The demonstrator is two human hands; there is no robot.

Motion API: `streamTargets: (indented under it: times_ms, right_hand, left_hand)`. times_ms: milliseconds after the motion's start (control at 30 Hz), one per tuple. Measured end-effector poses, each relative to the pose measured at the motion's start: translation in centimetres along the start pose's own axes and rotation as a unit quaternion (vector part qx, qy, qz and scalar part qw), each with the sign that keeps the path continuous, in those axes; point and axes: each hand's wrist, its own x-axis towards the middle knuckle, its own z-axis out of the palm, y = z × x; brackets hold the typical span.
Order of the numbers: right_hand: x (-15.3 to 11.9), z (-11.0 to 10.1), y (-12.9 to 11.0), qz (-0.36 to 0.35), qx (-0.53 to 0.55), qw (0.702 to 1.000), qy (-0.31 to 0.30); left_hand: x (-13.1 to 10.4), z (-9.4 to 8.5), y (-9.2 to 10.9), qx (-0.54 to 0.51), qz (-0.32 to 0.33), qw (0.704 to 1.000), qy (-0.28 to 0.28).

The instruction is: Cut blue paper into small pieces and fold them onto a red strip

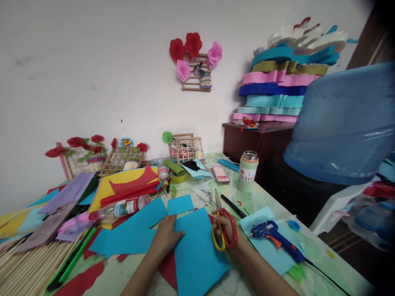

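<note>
My left hand [168, 237] lies at the left edge of a large blue paper sheet [199, 255], its thumb spread and touching that edge. My right hand [226, 230] grips a pair of scissors [221, 218] with red and yellow handles, blades pointing away from me over the table. It is at the sheet's upper right edge. A small blue rectangle of paper [180, 204] lies just beyond my left hand. Cut blue paper [129, 241] spreads to its left. Dark red paper [168, 267] shows partly beneath the large sheet.
A blue glue gun [279, 238] rests on pale blue paper at right, near a black pen [233, 206] and an uncapped jar [247, 172]. Leftward are a plastic bottle [131, 206], a green-edged tool [74, 257] and wooden sticks [33, 267]. A large water jug [342, 123] stands right.
</note>
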Motion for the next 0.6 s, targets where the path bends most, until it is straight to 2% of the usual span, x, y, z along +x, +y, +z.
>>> streamTargets:
  times_ms: [200,367,467,533,600]
  right_hand:
    - [-0.1,0.1,-0.1,-0.009,-0.019,1.000,-0.015]
    - [-0.2,0.2,-0.1,-0.020,-0.038,0.999,-0.019]
    - [-0.2,0.1,-0.2,-0.036,-0.057,0.998,-0.009]
    - [-0.2,0.1,-0.3,-0.051,-0.072,0.996,0.001]
    - [-0.2,0.1,-0.3,-0.066,-0.086,0.994,0.010]
  left_hand:
    - [0.4,-0.3,0.0,0.023,-0.007,1.000,0.009]
    - [0.5,-0.9,0.3,-0.032,-0.016,0.999,0.021]
    - [0.0,-2.3,0.3,-0.087,-0.021,0.995,0.037]
    - [-0.7,-3.5,0.1,-0.160,-0.033,0.985,0.059]
    - [-1.7,-4.6,-0.1,-0.316,-0.049,0.943,0.097]
